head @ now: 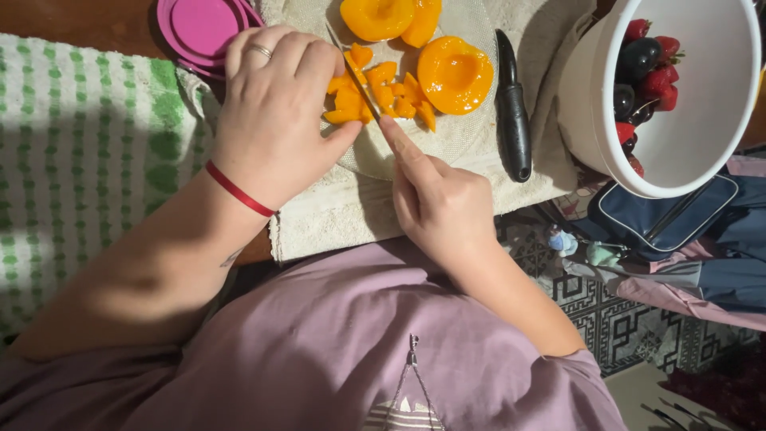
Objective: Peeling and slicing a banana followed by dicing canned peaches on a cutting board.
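Observation:
My right hand (437, 199) grips a knife (361, 80), forefinger stretched along its back, the blade resting in a pile of small orange peach pieces (395, 94). My left hand (275, 112), with a ring and a red wrist band, presses down on the left side of that pile, covering part of it. The pieces lie on a round clear plate (447, 142). A peach half (455, 73) sits cut side up right of the pile, and two more peach halves (387, 17) lie at the plate's far edge.
A black-handled tool (512, 112) lies on the beige towel (335, 215) right of the plate. A white bowl (686, 152) of strawberries and dark fruit stands at right. Pink lids (199, 32) sit far left, beside a green-patterned cloth (88, 152). Bags and a patterned rug lie below.

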